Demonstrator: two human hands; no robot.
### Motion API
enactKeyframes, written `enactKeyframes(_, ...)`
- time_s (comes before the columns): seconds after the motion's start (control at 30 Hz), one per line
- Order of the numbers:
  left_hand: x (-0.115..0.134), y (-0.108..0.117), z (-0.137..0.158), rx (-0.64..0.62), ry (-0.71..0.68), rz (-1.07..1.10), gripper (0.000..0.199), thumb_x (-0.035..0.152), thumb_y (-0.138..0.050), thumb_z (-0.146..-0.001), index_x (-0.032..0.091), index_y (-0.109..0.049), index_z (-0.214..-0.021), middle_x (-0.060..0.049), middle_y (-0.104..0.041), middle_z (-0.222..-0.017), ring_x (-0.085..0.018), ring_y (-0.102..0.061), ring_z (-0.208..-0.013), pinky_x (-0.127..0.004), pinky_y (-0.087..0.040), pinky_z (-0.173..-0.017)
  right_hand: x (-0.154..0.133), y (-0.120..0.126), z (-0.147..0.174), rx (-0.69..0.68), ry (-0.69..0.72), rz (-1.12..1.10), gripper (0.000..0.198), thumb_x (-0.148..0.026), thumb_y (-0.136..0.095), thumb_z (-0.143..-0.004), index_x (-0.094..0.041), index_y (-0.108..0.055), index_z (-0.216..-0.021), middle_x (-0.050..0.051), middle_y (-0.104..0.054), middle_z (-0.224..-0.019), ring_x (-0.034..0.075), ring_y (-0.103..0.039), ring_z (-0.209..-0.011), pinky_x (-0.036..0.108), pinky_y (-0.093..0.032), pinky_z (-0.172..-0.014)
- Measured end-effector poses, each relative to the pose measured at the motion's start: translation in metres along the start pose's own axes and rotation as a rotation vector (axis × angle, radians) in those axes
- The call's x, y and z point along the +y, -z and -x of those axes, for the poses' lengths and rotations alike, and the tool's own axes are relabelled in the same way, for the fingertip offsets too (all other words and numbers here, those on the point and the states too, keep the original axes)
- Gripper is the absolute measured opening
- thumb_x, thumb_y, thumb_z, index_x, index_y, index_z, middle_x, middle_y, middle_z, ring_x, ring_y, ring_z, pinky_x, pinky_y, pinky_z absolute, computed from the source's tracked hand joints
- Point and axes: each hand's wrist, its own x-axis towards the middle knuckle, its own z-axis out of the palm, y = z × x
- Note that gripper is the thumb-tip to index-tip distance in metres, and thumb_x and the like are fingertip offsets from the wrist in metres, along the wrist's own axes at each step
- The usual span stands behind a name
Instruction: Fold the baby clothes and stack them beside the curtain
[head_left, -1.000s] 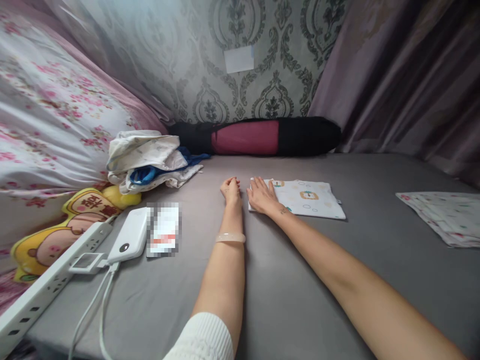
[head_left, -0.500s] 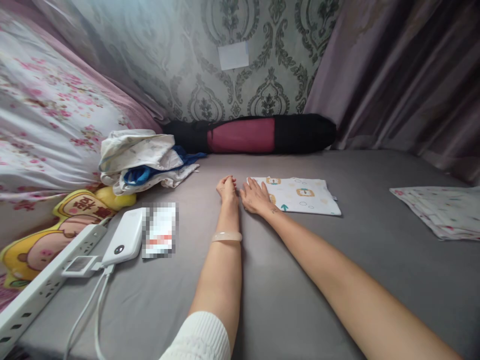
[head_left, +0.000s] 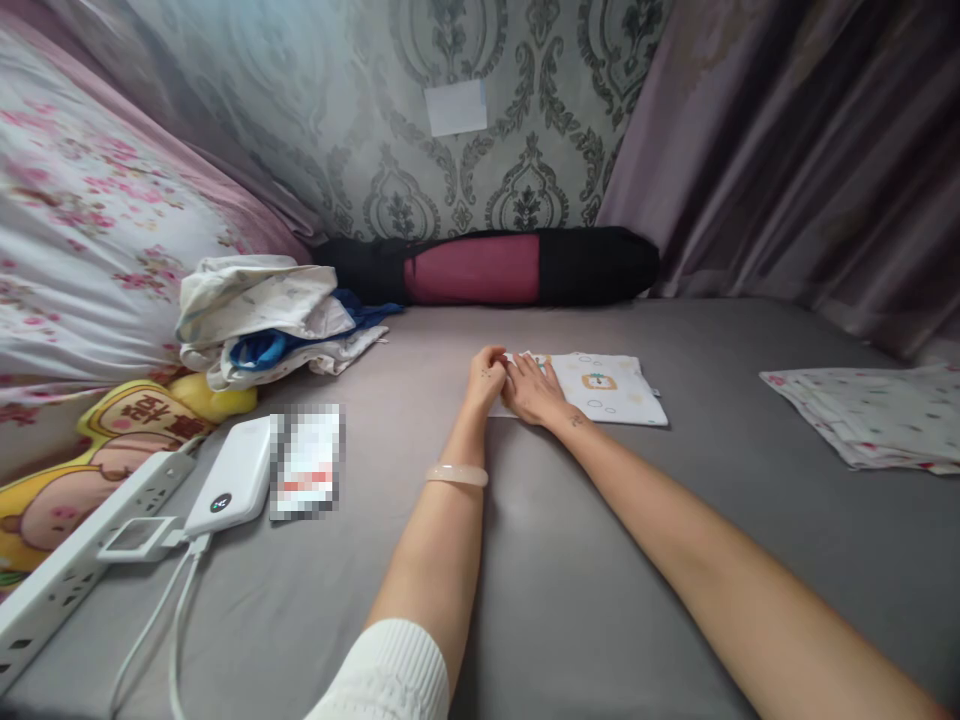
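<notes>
A white cloth (head_left: 630, 388) with orange lion-like prints and grey rings lies folded flat on the grey bed sheet, a small tag at its right edge. My right hand (head_left: 534, 390) rests on its left part, palm down with the fingers spread. Beside it, at the cloth's left end, my left hand (head_left: 486, 380) is closed, its fingers curled and touching or nearly touching the right hand. Whatever those fingers hold, if anything, is hidden. A pale bangle (head_left: 456, 474) circles my left wrist.
A rumpled pile of clothes (head_left: 262, 310) sits at the back left, another folded cloth (head_left: 862, 415) at the right. Nearer on the left are a power bank (head_left: 232, 475), a power strip (head_left: 97, 535), cables and a plush cushion (head_left: 71, 490). A black-and-red long bag (head_left: 472, 270) lies along the wall.
My left hand has moved right, from beside the cloth onto its left end. The right hand has slid slightly right on the cloth, still flat. The view has shifted a little.
</notes>
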Motion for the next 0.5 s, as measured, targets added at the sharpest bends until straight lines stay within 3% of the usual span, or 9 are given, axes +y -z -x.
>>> enactKeyframes(0.17,-0.007,0.002,-0.002,-0.016,-0.019,-0.054,0.043,0.003,-0.041,-0.071,0.013,-0.068,-0.102,-0.008,-0.071,-0.091,-0.018,-0.066,-0.091,-0.031,-0.050,-0.090,-0.001,-0.001,-0.002,0.015,-0.006,-0.022,0.057,-0.037,-0.017,-0.100,-0.011,-0.038,-0.146,0.013,-0.030,-0.155,0.028,-0.020,-0.144,0.051,-0.008,-0.116)
enactKeyframes(0.3,-0.006,0.003,-0.001,-0.047,-0.049,-0.184,0.043,0.004,-0.041,-0.074,0.012,-0.067,-0.108,-0.011,-0.071,-0.098,-0.019,-0.066,-0.095,-0.030,-0.049,-0.090,0.004,0.005,-0.002,-0.051,0.011,-0.075,0.057,-0.034,-0.017,-0.099,-0.011,-0.033,-0.149,0.011,-0.026,-0.157,0.025,-0.016,-0.146,0.050,-0.007,-0.117)
enactKeyframes(0.4,0.001,0.002,0.005,-0.103,-0.117,-0.444,0.040,0.007,-0.041,-0.082,0.014,-0.064,-0.115,-0.012,-0.070,-0.109,-0.020,-0.063,-0.104,-0.033,-0.045,-0.097,0.015,0.013,0.003,-0.083,-0.020,-0.131,0.057,-0.032,-0.016,-0.098,-0.013,-0.030,-0.150,0.010,-0.024,-0.158,0.022,-0.017,-0.146,0.051,-0.008,-0.117)
enactKeyframes(0.5,0.011,0.001,0.016,-0.197,-0.245,-0.776,0.038,0.014,-0.041,-0.090,0.021,-0.057,-0.124,-0.009,-0.064,-0.125,-0.021,-0.056,-0.118,-0.045,-0.027,-0.113,0.032,0.019,0.012,-0.022,-0.085,-0.091,0.057,-0.032,-0.018,-0.097,-0.015,-0.032,-0.150,0.011,-0.026,-0.157,0.025,-0.018,-0.146,0.056,-0.008,-0.116)
